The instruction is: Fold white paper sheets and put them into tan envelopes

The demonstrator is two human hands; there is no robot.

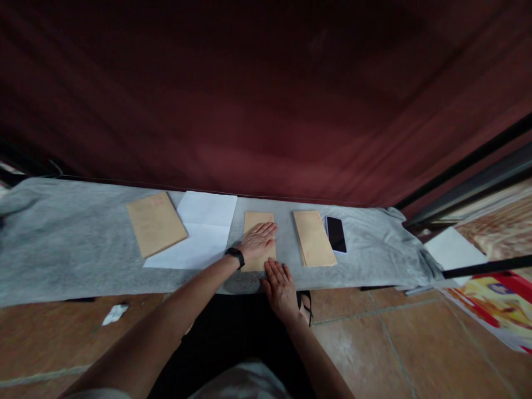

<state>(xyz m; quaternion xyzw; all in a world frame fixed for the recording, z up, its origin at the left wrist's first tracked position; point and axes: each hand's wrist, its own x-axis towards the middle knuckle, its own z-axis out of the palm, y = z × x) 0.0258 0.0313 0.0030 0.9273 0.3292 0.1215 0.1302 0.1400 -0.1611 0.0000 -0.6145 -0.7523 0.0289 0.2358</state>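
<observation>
Two hands: near each other but apart, fingers extended, neither gripping; the left hand (258,239) lies flat across the middle envelope (253,219), and the right hand (281,287) has its fingertips at that envelope's near right corner.
Middle envelope: on the grey cloth (83,244), partly covered by the left hand; whether it holds anything, I cannot tell.
White paper (205,230): just left of the middle envelope, creased across.
Left pile (157,224): brown envelopes, farther left of the middle envelope, overlapping the paper.
Right pile (316,238): more brown envelopes, right of the middle envelope and apart from it.
Phone (337,234): farther right of the middle envelope, just past the right pile.
Skid risk: a sideways push could turn the middle envelope, because the cloth looks soft and loose.
Wrinkle risk: uneven pressing on that soft base could crease it.
Drag risk: the left forearm, with its wristband (236,257), crosses the paper's near corner; a sweep could pull the paper askew.
</observation>
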